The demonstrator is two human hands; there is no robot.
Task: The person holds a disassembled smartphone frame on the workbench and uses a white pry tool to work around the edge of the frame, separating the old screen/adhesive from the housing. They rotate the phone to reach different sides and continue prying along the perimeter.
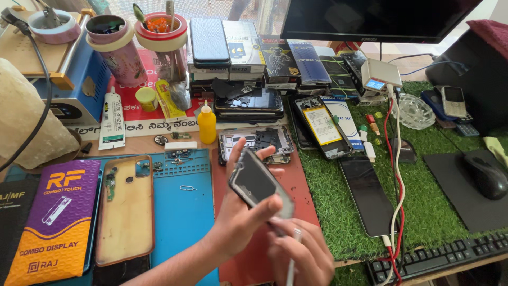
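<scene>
My left hand [238, 217] is raised over the red mat [304, 190] and grips a black phone screen panel [257, 182], tilted with its glass toward me. My right hand [307, 257] is just below the panel's lower end, with a ring on one finger, and pinches a thin pale tool [290, 273] whose tip meets the panel's bottom edge. An opened phone body [275, 139] with bare circuitry lies on the mat behind the panel. A tan phone back cover [126, 209] rests on the blue work mat [182, 212] to the left.
A yellow squeeze bottle [207, 124] stands behind the mat, with stacked phones and boxes further back. On the green turf to the right lie a phone with an exposed battery [323, 127], a dark phone [368, 193], cables, a keyboard [439, 257] and a mouse [487, 175]. A purple and orange box [55, 217] lies at the left.
</scene>
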